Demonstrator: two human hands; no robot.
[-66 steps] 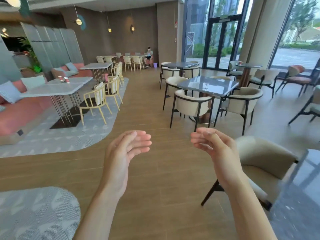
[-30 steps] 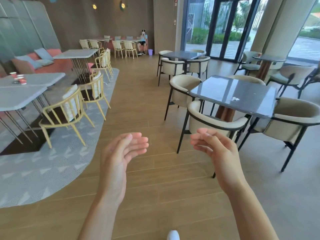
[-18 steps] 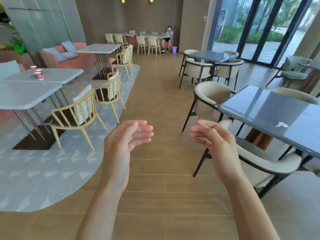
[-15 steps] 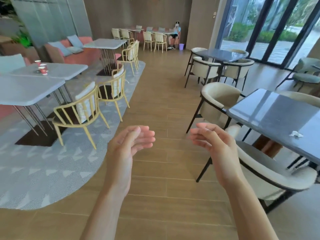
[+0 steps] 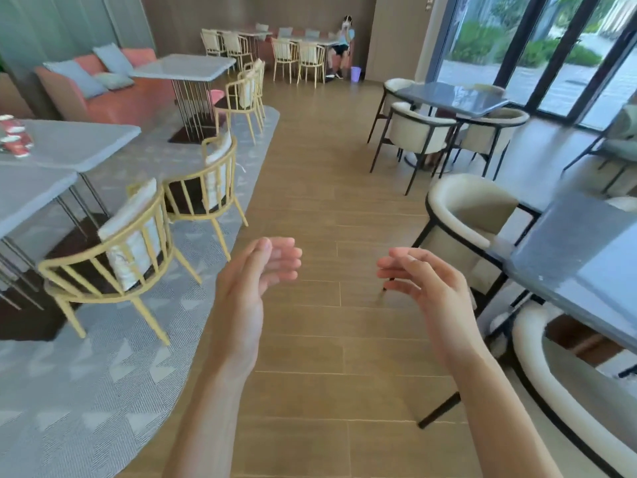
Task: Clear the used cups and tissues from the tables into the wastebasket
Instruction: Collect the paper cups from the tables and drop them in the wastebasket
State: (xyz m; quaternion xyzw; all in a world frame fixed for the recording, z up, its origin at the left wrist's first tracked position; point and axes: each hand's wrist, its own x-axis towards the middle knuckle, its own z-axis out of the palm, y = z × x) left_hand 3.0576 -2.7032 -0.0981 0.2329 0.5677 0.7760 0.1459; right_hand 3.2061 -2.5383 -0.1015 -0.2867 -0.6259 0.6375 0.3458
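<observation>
Red paper cups [image 5: 13,135] stand on a pale grey table [image 5: 79,143] at the far left edge. A small purple wastebasket [image 5: 356,72] sits on the floor at the far end of the room, beside a seated person [image 5: 341,43]. My left hand [image 5: 256,284] and my right hand [image 5: 422,288] hover in front of me over the wooden floor, palms facing each other, fingers relaxed, both holding nothing. A dark grey table [image 5: 586,263] is close on my right; no tissue shows on its visible part.
Yellow metal chairs [image 5: 131,257] stand on a grey rug [image 5: 86,391] to my left. Cream armchairs [image 5: 472,215] ring the dark tables on the right. A wooden aisle [image 5: 320,167] runs ahead between them. Glass doors [image 5: 537,53] line the far right.
The view has advanced along the aisle and swung left. The dark table has slid to the right edge and its tissue has left view; the cups are nearer. Both hands keep their pose.
</observation>
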